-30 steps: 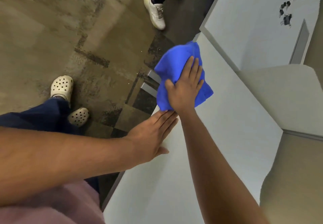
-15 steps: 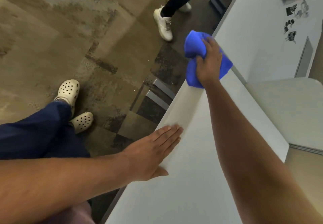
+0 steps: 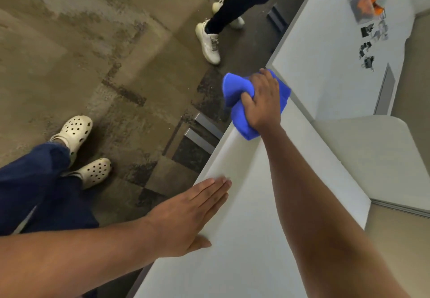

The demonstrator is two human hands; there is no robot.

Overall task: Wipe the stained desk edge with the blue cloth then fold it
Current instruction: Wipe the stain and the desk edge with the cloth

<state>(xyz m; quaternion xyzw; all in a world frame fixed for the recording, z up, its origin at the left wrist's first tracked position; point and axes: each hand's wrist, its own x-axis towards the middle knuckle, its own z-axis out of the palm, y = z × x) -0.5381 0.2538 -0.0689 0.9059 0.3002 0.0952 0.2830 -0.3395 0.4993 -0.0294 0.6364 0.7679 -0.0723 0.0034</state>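
The blue cloth [image 3: 235, 93] is bunched up at the far end of the white desk's [image 3: 244, 239] left edge, hanging partly over the side. My right hand [image 3: 263, 102] grips it from above, fingers curled into the fabric and pressing it onto the edge. My left hand [image 3: 193, 214] lies flat on the same edge nearer to me, fingers straight and together, holding nothing. No stain shows on the visible part of the edge.
A second white desk [image 3: 325, 65] adjoins beyond the cloth, with small black clips [image 3: 367, 58] and an orange item [image 3: 370, 4] on it. Another person's white shoes [image 3: 209, 42] stand on the carpet close by. My own feet in cream clogs [image 3: 93, 172] are at the left.
My right hand has pushed the cloth away along the desk edge to its far end and changed from a flat palm to a gripping hold. My left hand has stayed flat.
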